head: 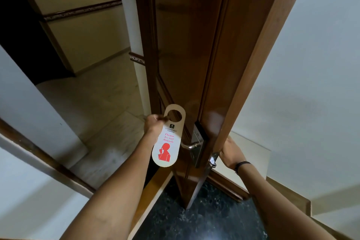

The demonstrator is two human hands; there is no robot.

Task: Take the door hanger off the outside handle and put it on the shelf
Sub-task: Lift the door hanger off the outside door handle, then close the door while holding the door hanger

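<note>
One door hanger point(169, 136), one door point(196, 48), two hands, one lever handle in plain view.

Left hand point(153, 124): fingers curled together, pinching the door hanger at its upper left edge, just beside the round cut-out. The hanger is held up in the air, upright with a slight tilt, its rounded bottom end hanging below and right of the hand, alongside the left wrist. Cream card, red "Please do not disturb" lettering, red figure of a person with a finger raised to the mouth, small dark logo under the hole. The cut-out is empty; dark wood shows through it.

The hanger is off the outside handle point(190, 145), a metal lever on a metal plate, which sits just right of the hanger's lower half, apart from it.

Right hand point(228, 152): on the near side of the door, at the door's edge by the inner hardware point(213, 160). Fingers hidden behind the edge; cannot tell how they are set. A dark band point(242, 164) circles the right wrist.

Door stands ajar, brown polished wood. Far left, a pale corridor floor point(93, 91); near, a dark speckled floor point(194, 222).
</note>
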